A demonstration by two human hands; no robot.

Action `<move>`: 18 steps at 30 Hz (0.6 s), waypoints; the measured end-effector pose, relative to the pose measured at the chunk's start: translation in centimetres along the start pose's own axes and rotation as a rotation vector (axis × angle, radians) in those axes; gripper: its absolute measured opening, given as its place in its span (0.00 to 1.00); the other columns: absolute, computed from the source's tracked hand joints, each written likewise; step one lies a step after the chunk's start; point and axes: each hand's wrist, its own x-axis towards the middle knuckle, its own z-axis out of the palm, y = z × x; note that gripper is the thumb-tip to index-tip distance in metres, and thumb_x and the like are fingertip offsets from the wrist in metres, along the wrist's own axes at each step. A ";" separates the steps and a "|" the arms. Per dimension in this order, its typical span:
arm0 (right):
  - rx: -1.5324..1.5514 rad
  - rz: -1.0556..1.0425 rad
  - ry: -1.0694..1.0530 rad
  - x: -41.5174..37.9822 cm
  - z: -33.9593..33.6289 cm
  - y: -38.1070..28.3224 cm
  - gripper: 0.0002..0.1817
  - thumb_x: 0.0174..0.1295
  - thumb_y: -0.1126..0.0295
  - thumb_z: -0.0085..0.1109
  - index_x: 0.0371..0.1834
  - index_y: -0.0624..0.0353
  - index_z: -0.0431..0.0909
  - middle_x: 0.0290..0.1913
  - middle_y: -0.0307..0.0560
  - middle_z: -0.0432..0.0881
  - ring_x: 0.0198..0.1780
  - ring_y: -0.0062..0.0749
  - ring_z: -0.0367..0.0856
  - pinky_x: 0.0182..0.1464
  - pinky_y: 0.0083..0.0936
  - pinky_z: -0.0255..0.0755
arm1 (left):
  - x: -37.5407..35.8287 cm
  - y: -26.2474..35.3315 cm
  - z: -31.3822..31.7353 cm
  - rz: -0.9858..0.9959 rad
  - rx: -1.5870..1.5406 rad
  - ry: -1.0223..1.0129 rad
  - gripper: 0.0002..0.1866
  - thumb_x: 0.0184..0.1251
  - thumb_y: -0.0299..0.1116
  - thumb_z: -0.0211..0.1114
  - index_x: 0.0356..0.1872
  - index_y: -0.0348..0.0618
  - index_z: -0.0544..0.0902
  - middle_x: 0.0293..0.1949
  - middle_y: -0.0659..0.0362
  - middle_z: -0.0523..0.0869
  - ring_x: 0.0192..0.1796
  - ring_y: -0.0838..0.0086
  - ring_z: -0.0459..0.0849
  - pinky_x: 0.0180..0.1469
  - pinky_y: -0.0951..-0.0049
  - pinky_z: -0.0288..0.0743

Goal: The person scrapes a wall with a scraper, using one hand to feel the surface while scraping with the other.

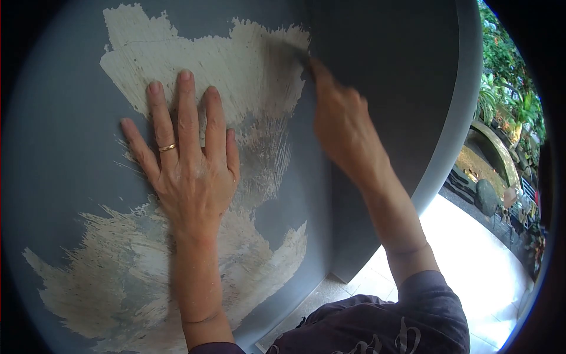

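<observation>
My left hand [191, 159] lies flat against the grey wall [65, 153], its fingers spread and a gold ring on one of them. The fingertips rest on a large pale scraped patch [194, 59] with ragged edges. My right hand [345, 121] is closed round a scraper [298, 53], blurred by motion, near the upper right edge of that patch. Its handle is mostly covered by my fingers. Lower down, a second pale patch [112, 265] shows streaked scrape marks, partly behind my left forearm.
To the right, a dark grey wall face [401, 71] meets this wall at a corner and ends in a curved, lighter edge [466, 88]. Beyond lie a bright tiled floor [466, 253] and a garden with green plants [513, 76] and stones.
</observation>
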 end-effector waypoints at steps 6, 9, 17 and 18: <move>-0.016 -0.036 0.049 0.2 0.1 0.1 0.19 0.58 0.87 0.38 0.54 0.76 0.67 0.37 0.76 0.80 0.38 0.72 0.81 0.37 0.51 0.82 | -0.1 0.0 0.2 -0.006 -0.024 0.007 0.25 0.63 0.46 0.60 0.62 0.58 0.77 0.71 0.60 0.68 0.75 0.57 0.59 0.76 0.44 0.38; 0.011 -0.081 0.085 -0.4 0.7 0.3 0.20 0.58 0.87 0.38 0.55 0.75 0.67 0.35 0.76 0.80 0.38 0.72 0.81 0.37 0.50 0.81 | 0.0 0.0 -0.1 -0.003 0.007 -0.013 0.25 0.63 0.47 0.60 0.63 0.58 0.77 0.71 0.61 0.68 0.75 0.57 0.59 0.76 0.44 0.38; -0.068 -0.159 0.166 -0.9 1.3 0.8 0.22 0.57 0.87 0.38 0.57 0.75 0.67 0.35 0.76 0.80 0.38 0.69 0.81 0.39 0.52 0.80 | 0.2 0.1 -0.1 -0.002 0.005 0.003 0.25 0.63 0.47 0.60 0.62 0.57 0.77 0.70 0.60 0.69 0.75 0.57 0.60 0.76 0.44 0.38; -0.031 -0.086 0.114 -0.5 1.1 0.9 0.23 0.57 0.87 0.38 0.58 0.75 0.66 0.36 0.76 0.80 0.39 0.70 0.81 0.40 0.52 0.80 | 0.0 0.1 -0.1 0.002 0.002 0.000 0.25 0.63 0.46 0.60 0.61 0.57 0.78 0.70 0.60 0.69 0.75 0.57 0.60 0.76 0.44 0.38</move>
